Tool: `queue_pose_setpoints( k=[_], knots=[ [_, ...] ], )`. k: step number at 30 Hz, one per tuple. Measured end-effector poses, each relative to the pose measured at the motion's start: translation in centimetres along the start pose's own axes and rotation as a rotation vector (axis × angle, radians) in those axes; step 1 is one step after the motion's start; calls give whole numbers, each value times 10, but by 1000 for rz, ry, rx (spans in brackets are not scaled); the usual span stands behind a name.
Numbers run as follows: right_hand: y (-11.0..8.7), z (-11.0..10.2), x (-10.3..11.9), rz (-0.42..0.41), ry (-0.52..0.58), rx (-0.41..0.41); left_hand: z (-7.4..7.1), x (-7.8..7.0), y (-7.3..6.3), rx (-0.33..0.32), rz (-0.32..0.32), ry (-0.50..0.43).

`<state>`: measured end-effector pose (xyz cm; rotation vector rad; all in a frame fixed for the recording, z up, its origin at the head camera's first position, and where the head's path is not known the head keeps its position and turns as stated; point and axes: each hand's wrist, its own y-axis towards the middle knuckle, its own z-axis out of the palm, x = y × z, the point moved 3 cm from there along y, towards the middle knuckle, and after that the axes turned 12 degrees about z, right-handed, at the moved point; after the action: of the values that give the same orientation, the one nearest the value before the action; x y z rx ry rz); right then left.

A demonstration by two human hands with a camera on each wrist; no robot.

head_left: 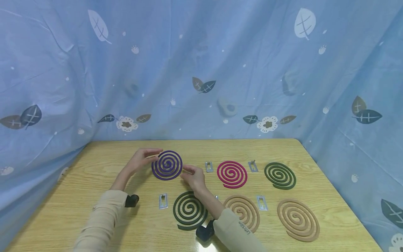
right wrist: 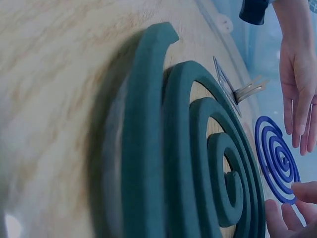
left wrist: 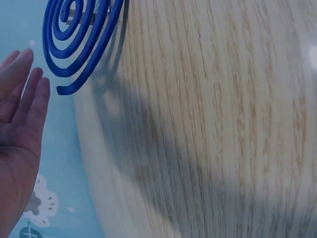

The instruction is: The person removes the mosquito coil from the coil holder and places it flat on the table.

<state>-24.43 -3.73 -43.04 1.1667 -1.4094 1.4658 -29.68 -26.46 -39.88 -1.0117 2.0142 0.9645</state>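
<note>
A purple mosquito coil (head_left: 168, 164) is at the back left of the table, blue-looking in the wrist views. My left hand (head_left: 142, 160) is at its left edge, fingers extended and slightly bent. On its right side, my right hand (head_left: 194, 178) has thumb and fingers apart, fingertips close to the rim. In the left wrist view, a bit of metal shows behind the turns of the coil (left wrist: 74, 87). Below my right hand lies a dark green coil (head_left: 189, 209), large in the right wrist view, with a metal stand (right wrist: 228, 87) beyond it.
Further right are a pink coil (head_left: 231, 172), another green coil (head_left: 278, 174) and two tan coils, one (head_left: 296, 216) at far right, the other partly behind my right forearm. Small metal stands (head_left: 163, 201) lie among them, some with raised prongs. A blue leaf-print curtain (head_left: 176, 105) hangs behind the table.
</note>
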Motion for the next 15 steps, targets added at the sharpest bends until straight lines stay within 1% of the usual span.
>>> queue_pose_setpoints(
  k=[7, 10, 15],
  knots=[
    [2, 2, -1, 47, -32, 3, 4, 0, 0, 11, -16, 36],
    [4, 3, -1, 46, -46, 10, 6, 1, 0, 9, -26, 47],
    [6, 3, 1, 41, -57, 33, 6, -2, -1, -8, -39, 79]
  ],
)
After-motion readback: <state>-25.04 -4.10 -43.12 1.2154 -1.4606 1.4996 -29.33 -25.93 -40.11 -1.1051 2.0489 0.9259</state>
